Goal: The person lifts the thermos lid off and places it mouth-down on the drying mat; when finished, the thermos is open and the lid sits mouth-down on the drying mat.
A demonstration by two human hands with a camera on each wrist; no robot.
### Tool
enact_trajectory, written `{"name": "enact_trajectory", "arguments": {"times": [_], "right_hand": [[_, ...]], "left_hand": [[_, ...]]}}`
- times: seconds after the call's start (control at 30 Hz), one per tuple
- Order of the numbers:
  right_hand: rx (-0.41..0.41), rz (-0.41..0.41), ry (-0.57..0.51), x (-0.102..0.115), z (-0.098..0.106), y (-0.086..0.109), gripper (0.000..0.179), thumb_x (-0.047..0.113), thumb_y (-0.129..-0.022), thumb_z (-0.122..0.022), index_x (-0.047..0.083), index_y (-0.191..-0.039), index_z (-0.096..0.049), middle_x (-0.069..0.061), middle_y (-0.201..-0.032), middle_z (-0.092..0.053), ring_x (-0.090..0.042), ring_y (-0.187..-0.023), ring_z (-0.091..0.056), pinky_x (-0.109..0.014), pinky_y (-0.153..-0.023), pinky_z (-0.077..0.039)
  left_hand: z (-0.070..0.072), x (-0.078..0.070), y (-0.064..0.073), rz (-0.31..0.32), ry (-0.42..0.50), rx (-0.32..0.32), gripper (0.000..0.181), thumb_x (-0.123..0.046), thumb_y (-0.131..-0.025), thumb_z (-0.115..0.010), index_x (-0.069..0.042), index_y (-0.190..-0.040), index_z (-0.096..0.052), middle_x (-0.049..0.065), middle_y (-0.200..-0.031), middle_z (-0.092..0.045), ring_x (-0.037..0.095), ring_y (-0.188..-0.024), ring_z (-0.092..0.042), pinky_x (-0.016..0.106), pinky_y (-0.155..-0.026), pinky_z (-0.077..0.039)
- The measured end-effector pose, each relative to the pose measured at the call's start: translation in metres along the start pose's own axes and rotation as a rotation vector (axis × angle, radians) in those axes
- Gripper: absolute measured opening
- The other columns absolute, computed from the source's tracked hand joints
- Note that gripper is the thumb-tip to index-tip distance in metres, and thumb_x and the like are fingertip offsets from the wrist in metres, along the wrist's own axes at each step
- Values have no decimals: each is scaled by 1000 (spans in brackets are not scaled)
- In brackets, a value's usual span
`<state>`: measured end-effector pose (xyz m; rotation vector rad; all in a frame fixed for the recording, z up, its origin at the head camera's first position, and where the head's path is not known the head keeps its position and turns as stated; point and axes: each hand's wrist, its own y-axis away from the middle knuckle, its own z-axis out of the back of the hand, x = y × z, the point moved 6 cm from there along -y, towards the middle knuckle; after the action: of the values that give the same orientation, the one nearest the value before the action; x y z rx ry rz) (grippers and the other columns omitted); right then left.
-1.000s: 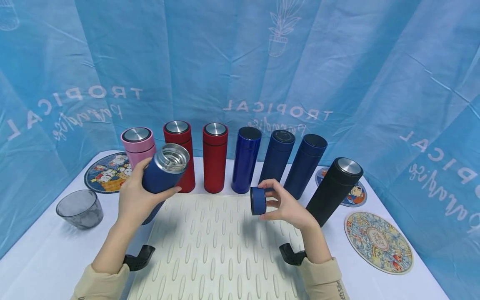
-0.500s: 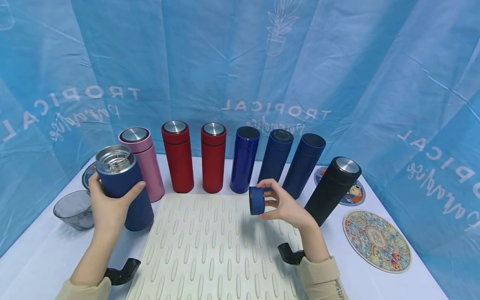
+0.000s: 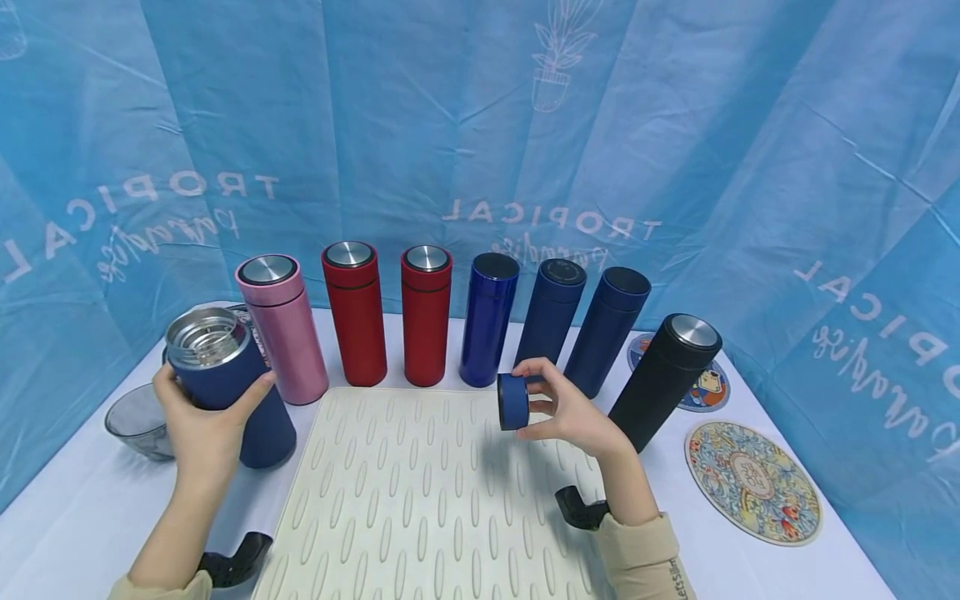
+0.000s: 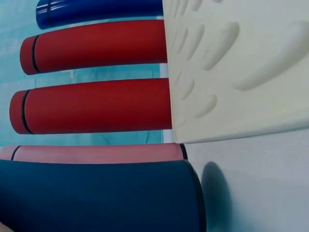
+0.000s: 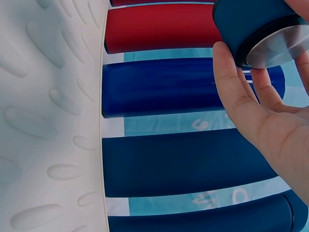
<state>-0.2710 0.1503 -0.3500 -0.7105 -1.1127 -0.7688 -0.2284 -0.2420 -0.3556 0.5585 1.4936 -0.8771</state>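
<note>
On the left, my left hand (image 3: 202, 437) grips a dark blue thermos bottle (image 3: 262, 429) without a lid, its steel mouth (image 3: 208, 335) facing up and tilted left. In the left wrist view the bottle's lower body (image 4: 106, 193) fills the bottom edge, with a shadow by its base; whether the base touches the table I cannot tell. Above the cream mat (image 3: 405, 483), my right hand (image 3: 562, 410) pinches a blue bottle lid (image 3: 513, 402) turned on its side. A silvery round face of the lid (image 5: 277, 48) shows in the right wrist view.
Behind the mat stand a pink bottle (image 3: 288, 342), two red bottles (image 3: 358, 329), several blue ones (image 3: 489, 325) and a black one (image 3: 660, 387). A smoky glass bowl (image 3: 138, 421) sits left of my left hand. A patterned round mat (image 3: 753, 483) lies at right.
My left hand has carried the open blue bottle leftward and down from in front of the pink and red bottles, beside the bowl. My right hand holds the lid almost still.
</note>
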Motion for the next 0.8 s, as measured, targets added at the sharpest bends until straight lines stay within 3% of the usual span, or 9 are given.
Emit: {"name": "enact_trajectory", "arguments": {"times": [0.8], "right_hand": [[-8,-18,7,-1,0,0,70,-7,-69,-73,8,-126,-36,-18,-127,-43,-27,-111,-51,-41,-96,-43]], "left_hand": [[2,12,3,-28,-42,-50,88,-17,-72,-78,-29,-137,-20,3,-140,-31,13,-124,-33,30,-105,-26]]}}
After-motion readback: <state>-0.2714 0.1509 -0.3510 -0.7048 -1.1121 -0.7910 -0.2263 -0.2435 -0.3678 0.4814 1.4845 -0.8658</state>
